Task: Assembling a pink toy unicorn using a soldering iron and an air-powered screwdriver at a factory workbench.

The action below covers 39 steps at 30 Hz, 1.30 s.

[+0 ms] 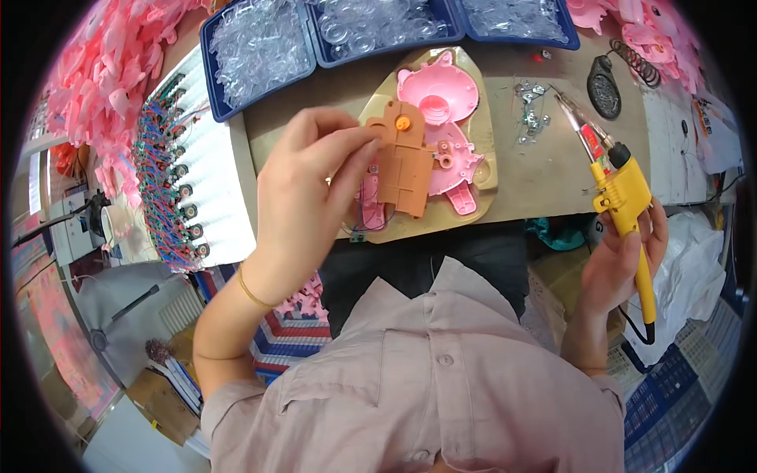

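My left hand (pixel 303 181) is closed in a pinch, its fingertips at the upper left edge of an orange-brown plastic plate (pixel 400 173). Whatever small thing they grip is hidden. That plate, with an orange round piece near its top, lies over pink toy shell halves (pixel 449 91) set in a tan moulded holder (pixel 483 177). Thin wires run out below the plate's lower left. Over at the right, my right hand (pixel 619 256) is wrapped round a yellow soldering gun (pixel 627 193), its metal tip pointing up and left, apart from the toy parts.
Blue bins (pixel 314 59) of clear plastic parts line the table's back. Small metal pieces (pixel 532 110) lie near the soldering tip, beside a dark oval stand with a coil (pixel 603 87). Wired components (pixel 169 173) fill the left side, below piled pink parts (pixel 102 87).
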Tool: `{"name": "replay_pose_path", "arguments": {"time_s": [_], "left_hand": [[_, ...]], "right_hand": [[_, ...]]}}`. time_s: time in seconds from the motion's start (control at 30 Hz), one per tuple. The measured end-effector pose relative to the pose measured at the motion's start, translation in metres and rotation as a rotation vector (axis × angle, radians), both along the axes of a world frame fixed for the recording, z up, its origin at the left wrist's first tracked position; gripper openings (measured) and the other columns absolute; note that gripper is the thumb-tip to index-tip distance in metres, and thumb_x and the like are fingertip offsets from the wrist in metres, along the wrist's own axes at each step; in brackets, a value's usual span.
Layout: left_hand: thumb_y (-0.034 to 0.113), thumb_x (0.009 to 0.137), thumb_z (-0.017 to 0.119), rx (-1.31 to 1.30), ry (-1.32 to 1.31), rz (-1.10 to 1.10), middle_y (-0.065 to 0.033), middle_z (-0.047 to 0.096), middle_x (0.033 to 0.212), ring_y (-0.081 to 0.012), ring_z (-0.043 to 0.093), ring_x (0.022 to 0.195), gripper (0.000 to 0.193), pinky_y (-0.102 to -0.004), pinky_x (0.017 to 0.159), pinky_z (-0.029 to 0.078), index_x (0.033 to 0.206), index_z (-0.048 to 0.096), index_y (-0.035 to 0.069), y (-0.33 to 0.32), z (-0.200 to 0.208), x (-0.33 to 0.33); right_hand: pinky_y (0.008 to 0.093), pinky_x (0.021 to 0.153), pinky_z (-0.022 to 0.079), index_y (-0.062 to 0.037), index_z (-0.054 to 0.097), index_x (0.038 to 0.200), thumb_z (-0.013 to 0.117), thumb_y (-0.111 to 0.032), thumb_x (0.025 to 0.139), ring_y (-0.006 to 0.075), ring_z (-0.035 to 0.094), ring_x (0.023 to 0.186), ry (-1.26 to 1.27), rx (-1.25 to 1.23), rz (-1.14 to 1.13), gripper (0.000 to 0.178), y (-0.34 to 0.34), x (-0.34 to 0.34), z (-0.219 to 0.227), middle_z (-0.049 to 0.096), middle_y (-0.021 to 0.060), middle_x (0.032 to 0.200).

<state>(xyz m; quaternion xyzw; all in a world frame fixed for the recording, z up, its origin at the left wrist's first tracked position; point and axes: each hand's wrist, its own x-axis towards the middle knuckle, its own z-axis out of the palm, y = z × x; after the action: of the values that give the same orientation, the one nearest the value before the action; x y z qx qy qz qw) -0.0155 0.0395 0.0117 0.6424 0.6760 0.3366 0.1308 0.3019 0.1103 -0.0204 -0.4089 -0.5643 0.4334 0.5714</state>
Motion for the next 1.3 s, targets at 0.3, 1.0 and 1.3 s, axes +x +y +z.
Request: {"name": "replay_pose_path", "arguments": {"time_s": [0.3,1.0,1.3], "left_hand": [[0.012,0.08,0.068,-0.079,-0.132,0.071,-0.0078,0.062,0.078,-0.0271,0.057,0.07,0.008,-0.0348,0.069,0.044,0.086,0.067,0.006,0.0,-0.011,0.034],[0.01,0.08,0.067,-0.147,-0.259,0.036,-0.0071,0.056,0.067,-0.0232,0.053,0.06,0.009,-0.0339,0.061,0.041,0.078,0.062,0.003,0.006,-0.011,0.031],[0.012,0.08,0.067,-0.209,-0.312,0.054,-0.0076,0.057,0.066,-0.0226,0.054,0.06,0.012,-0.033,0.06,0.043,0.077,0.063,0.002,0.008,-0.007,0.031]], "right_hand": [[0.0363,0.084,0.053,0.001,0.038,0.133,0.063,-0.034,0.089,0.0263,0.057,0.111,-0.14,-0.01,0.198,0.061,-0.019,-0.016,0.006,0.054,0.0178,0.123],[0.0419,0.092,0.049,-0.0016,0.042,0.127,0.072,-0.01,0.082,0.0358,0.058,0.111,-0.024,0.097,0.702,0.055,-0.023,-0.017,0.003,0.048,0.0342,0.126],[0.0368,0.079,0.054,0.0,0.043,0.128,0.068,-0.01,0.084,0.0315,0.063,0.098,-0.131,0.232,0.711,0.052,-0.019,-0.018,0.0,0.054,0.0311,0.12]]}}
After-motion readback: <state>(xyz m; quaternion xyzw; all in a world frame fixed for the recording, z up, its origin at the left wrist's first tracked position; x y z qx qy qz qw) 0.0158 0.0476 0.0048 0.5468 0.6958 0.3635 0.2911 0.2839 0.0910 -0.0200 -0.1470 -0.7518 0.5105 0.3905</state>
